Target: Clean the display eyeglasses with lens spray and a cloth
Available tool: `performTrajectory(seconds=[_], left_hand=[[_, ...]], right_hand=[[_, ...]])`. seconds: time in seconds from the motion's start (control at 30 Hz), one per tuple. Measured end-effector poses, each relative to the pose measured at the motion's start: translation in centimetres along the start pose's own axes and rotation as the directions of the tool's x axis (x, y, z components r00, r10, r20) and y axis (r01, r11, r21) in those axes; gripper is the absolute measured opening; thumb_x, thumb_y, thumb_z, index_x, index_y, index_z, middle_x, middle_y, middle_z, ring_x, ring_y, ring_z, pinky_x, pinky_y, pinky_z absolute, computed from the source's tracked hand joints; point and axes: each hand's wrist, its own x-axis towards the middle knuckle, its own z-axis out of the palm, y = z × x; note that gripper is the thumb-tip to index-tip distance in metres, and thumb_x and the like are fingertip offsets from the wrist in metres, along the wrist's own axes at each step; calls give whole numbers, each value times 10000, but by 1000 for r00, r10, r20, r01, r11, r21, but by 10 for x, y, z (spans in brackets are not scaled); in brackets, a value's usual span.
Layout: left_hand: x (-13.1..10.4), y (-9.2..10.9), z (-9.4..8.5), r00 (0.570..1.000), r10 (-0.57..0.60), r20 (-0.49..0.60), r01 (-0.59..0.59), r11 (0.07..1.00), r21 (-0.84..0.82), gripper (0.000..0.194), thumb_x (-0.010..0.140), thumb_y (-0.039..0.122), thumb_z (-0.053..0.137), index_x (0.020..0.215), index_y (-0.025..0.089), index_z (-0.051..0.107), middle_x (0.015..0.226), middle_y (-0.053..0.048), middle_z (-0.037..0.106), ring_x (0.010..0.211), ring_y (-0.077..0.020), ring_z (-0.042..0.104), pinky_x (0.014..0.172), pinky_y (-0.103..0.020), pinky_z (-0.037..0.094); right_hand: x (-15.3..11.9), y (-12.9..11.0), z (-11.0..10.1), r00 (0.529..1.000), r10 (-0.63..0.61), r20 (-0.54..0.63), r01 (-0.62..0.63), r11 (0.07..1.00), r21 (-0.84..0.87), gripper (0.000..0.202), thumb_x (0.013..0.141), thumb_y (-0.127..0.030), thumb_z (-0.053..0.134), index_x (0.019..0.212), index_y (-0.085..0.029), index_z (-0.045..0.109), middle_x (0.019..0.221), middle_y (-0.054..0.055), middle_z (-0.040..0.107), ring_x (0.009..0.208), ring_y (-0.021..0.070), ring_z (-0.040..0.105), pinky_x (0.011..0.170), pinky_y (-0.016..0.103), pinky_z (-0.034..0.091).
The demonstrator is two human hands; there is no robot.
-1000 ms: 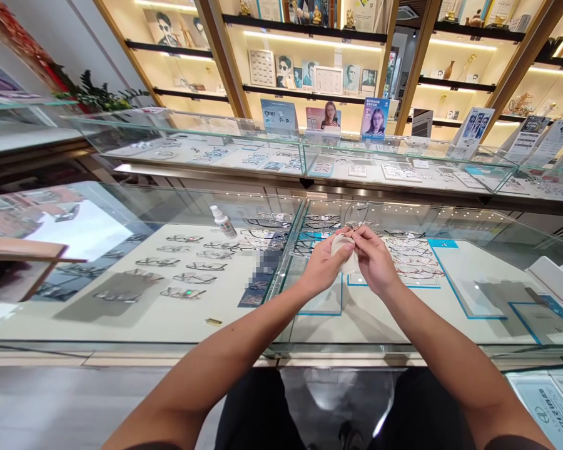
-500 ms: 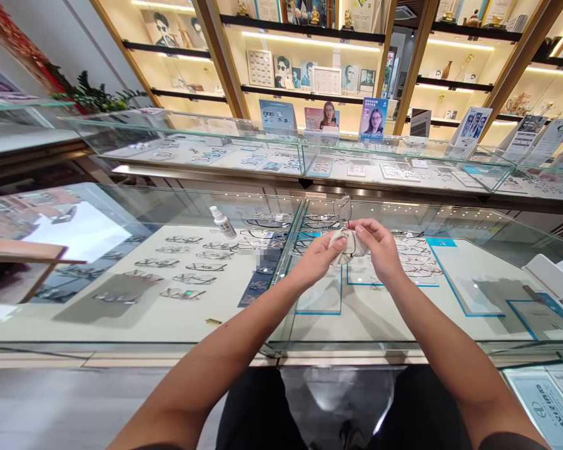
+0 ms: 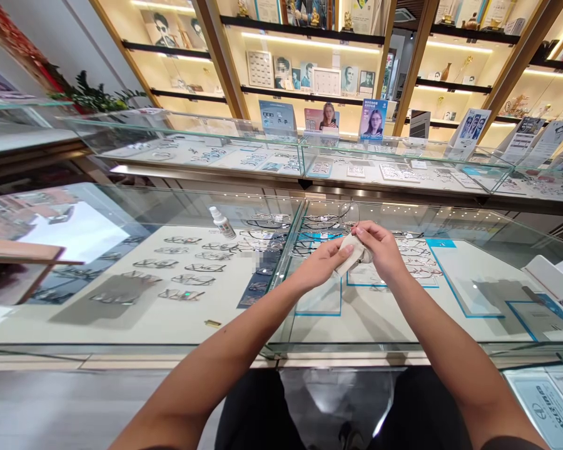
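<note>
Above the glass counter, my left hand is closed on a pale cleaning cloth, its thumb pressed on top. My right hand is closed at the cloth's right side and grips a pair of eyeglasses. A clear lens of the eyeglasses sticks up past my fingertips. The rest of the frame is hidden by the cloth and my fingers. To the left, a white spray bottle stands on the glass top.
Under the glass top of the counter lie rows of eyeglass frames. A white open box sits at the right. Beyond is a second glass case with upright display cards. A wooden-edged object juts in from the left.
The cloth has turned in my fingers, and a flap of it now hangs toward the lower left. The raised lens has shifted slightly right and down. Both hands stay closed.
</note>
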Motion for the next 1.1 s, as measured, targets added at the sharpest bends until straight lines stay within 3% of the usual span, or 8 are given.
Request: performTrajectory(seconds=[0.1, 0.23, 0.47, 0.63, 0.8, 0.97, 1.1], left_hand=[[1, -2, -2, 1000, -22, 1, 22, 999, -24, 619, 794, 743, 747, 920, 137, 708, 694, 11, 596, 610, -98, 457, 619, -245, 357], [6, -11, -7, 989, -69, -130, 55, 992, -110, 649, 763, 772, 756, 917, 142, 722, 675, 10, 632, 602, -107, 514, 606, -241, 386], [16, -21, -19, 949, -74, -308, -37, 940, -339, 679, 730, 720, 824, 1065, 136, 742, 944, -91, 787, 898, -212, 730, 792, -294, 546], [22, -15, -25, 894, -104, -436, -116, 886, -449, 520, 866, 590, 776, 1125, 144, 709, 1064, -112, 797, 1035, -237, 748, 882, -326, 578], [19, -8, -22, 927, -59, -371, -117, 893, -434, 570, 874, 610, 761, 1175, 128, 713, 1066, -122, 794, 1103, -252, 728, 956, -354, 567], [13, -9, -20, 959, 33, -281, -108, 961, -254, 657, 770, 751, 773, 1007, 138, 762, 881, -71, 765, 904, -218, 701, 782, -299, 536], [10, -2, -22, 967, 47, -251, -89, 983, -161, 619, 727, 690, 845, 974, 129, 762, 741, -20, 701, 672, -124, 585, 639, -242, 438]], right_hand=[[1, 0, -1, 1000, 27, 3, -27, 999, 38, 320, 696, -535, 888, 724, -247, 752, 919, 5, 670, 890, 175, 585, 853, 318, 489], [2, 0, -3, 999, -23, -28, 24, 999, 31, 297, 702, -522, 893, 717, -259, 756, 969, 19, 644, 995, 203, 596, 955, 349, 479], [-1, -6, -5, 998, -70, -1, 70, 995, -77, 286, 742, -532, 867, 707, -268, 762, 1151, 66, 673, 1237, 276, 575, 1033, 410, 464], [-3, -6, -6, 997, -71, 44, 76, 988, -131, 303, 756, -553, 856, 712, -266, 769, 1214, 76, 661, 1294, 281, 560, 1058, 417, 453], [-1, 4, -6, 994, 9, 108, 11, 983, -184, 327, 728, -577, 869, 741, -262, 782, 1285, 72, 646, 1317, 279, 546, 1126, 434, 399], [-1, 7, -3, 985, 5, 173, 28, 982, -188, 350, 720, -592, 869, 711, -257, 769, 1074, 33, 647, 1130, 243, 598, 1141, 426, 372], [-3, 3, -3, 981, 5, 193, 31, 982, -187, 343, 737, -587, 858, 721, -255, 775, 923, 12, 618, 976, 212, 591, 1044, 400, 424]])
